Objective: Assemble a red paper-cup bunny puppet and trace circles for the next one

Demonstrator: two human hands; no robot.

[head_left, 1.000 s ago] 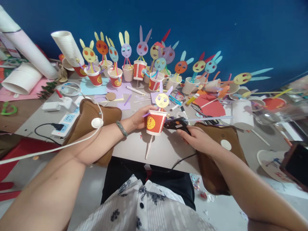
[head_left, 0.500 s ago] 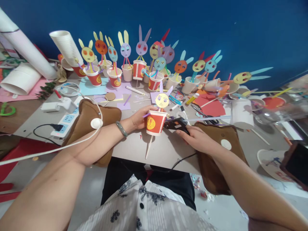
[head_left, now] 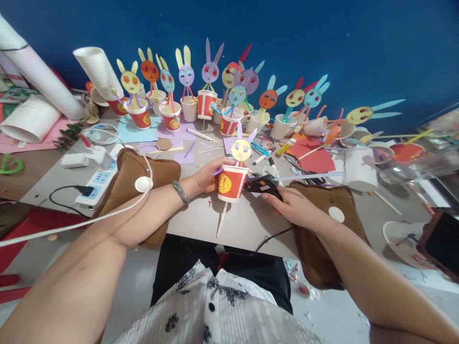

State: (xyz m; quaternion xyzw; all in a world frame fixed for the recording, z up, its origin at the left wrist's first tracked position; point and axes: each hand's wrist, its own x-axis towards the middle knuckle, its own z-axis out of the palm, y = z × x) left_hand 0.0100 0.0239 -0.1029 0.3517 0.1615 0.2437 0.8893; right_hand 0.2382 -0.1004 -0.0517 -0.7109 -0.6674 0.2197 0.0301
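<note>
My left hand (head_left: 210, 175) is closed on the back left side of a red and white paper cup (head_left: 231, 184). A yellow paper bunny face (head_left: 241, 150) with purple ears rises from the cup, and a pale stick (head_left: 222, 220) sticks out below it. In my right hand (head_left: 289, 203) is a black glue gun (head_left: 264, 185) with a long translucent glue stick (head_left: 311, 176) out of its back. The gun's nozzle end meets the cup's right side; whether it touches, I cannot tell.
Several paper cups with bunny figures (head_left: 210, 71) line the back of the table. Brown cushions (head_left: 143, 172) lie under both forearms. A power strip (head_left: 98, 179) and white cable are on the left; scissors (head_left: 304, 176), markers (head_left: 286, 146) and red paper (head_left: 315, 155) lie behind the glue gun.
Almost nothing differs. Both hands, the cup and the glue gun hold nearly the same positions, with only a very slight shift of the view.
</note>
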